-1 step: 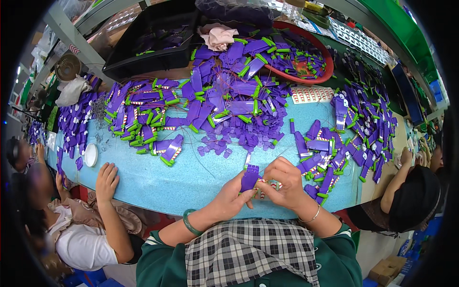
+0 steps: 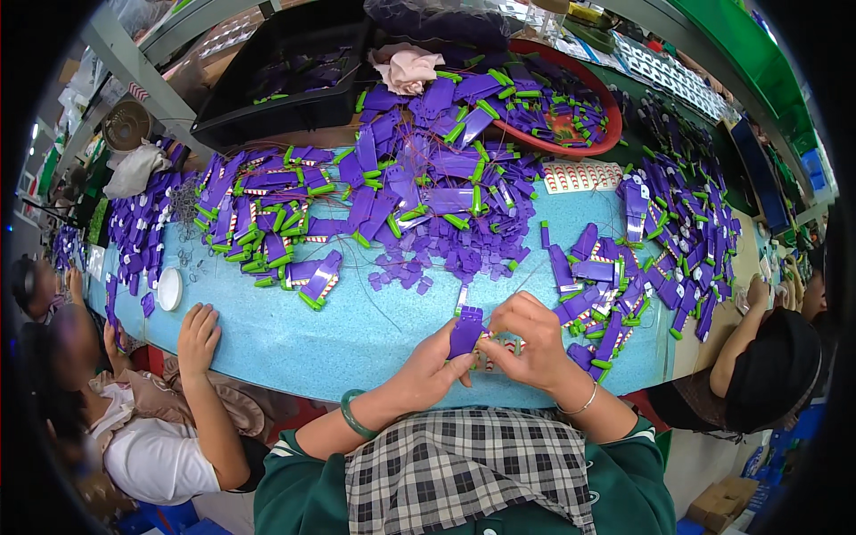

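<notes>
Purple flat plastic piece (image 2: 465, 333) is gripped by both the left hand (image 2: 428, 367) and the right hand (image 2: 526, 343), above the blue speckled table (image 2: 357, 330); nothing has shifted since earlier.

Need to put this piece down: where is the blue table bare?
Bare blue table lies left of the left hand, between the neighbour's hand and the central heap of purple plastic parts. Right of the right hand, purple pieces crowd the top.
</notes>
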{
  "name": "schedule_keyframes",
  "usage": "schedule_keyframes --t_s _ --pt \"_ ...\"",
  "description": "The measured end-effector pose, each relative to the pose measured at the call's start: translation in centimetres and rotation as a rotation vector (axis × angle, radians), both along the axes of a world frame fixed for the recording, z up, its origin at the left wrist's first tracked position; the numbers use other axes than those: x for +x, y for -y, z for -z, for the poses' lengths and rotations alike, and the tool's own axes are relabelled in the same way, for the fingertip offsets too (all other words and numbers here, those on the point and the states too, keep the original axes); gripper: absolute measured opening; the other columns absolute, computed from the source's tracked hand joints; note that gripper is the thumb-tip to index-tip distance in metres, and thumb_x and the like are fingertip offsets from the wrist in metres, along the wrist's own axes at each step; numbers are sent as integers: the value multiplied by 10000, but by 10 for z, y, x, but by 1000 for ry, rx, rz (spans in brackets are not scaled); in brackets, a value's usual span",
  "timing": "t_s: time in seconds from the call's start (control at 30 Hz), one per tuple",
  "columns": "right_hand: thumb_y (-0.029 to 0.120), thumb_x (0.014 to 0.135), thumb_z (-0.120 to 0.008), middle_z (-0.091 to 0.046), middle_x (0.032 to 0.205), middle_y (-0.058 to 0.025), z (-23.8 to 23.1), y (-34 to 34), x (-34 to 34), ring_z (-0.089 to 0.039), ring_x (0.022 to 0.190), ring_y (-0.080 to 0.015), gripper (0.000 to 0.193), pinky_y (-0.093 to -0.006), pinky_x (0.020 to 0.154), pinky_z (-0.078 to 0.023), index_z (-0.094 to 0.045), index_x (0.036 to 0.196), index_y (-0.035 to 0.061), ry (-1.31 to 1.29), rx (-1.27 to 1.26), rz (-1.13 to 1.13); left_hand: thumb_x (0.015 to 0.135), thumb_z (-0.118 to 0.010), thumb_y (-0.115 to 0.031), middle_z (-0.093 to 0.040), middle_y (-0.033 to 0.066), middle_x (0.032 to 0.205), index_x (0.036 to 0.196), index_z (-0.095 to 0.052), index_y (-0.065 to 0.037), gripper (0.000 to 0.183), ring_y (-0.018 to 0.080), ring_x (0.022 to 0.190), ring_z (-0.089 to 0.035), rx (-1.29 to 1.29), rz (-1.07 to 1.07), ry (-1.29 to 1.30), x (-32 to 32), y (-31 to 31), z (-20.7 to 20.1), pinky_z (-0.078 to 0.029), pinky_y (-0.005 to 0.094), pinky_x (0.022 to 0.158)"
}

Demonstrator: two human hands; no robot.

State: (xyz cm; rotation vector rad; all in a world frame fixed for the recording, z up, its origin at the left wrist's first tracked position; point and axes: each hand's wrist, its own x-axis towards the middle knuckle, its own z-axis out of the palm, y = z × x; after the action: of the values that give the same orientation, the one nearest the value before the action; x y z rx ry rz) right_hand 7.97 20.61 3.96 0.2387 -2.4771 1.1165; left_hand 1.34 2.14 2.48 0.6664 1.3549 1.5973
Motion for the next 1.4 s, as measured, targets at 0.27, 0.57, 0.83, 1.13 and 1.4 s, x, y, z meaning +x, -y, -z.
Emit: schedule_keyframes --t_s 0.27,0.57,0.83,1.13,1.4 --pt "205 696 -791 -579 1046 -108 15 10 -3 -605 914 -212 513 -323 790 -492 -583 1118 1 481 -578 -185 1000 -379 -341 -565 118 796 1048 -515 -14 357 190 672 -559 231 66 594 3 -3 17 -482 318 609" --pt "208 773 -721 -626 1002 -112 8 18 -3 -617 895 -193 287 -323 827 -478 -667 925 -29 483 -756 -189 968 -400 -304 -414 16 580 932 -512 -63 269 114 461 -367 241 281 1031 9 -15 30 -231 245 399" --pt "225 889 -570 -612 1090 -103 -3 9 -8 -568 1025 -175 350 -338 925 -439 -594 1134 -24 492 -1313 -145 880 -564 -110 -586 96 817 943 -503 -52 106 209 588 -571 108 -210 -353 -10 -2 -17 -445 272 478" --pt "123 895 -609 -602 810 25 -3 11 -7 -525 729 -29 91 -206 650 -434 -606 838 52 632 -1281 -182 623 -685 3 -593 104 963 773 -564 -57 201 269 881 -614 341 -336 -1679 -29 2 -13 -556 335 669" --pt "135 888 -611 -561 691 43 7 12 -5 -477 615 -20 163 -204 556 -391 -619 742 63 735 -1282 -210 620 -688 46 -574 86 894 761 -595 -45 192 261 829 -631 514 -269 -1662 -20 1 -11 -549 279 619"
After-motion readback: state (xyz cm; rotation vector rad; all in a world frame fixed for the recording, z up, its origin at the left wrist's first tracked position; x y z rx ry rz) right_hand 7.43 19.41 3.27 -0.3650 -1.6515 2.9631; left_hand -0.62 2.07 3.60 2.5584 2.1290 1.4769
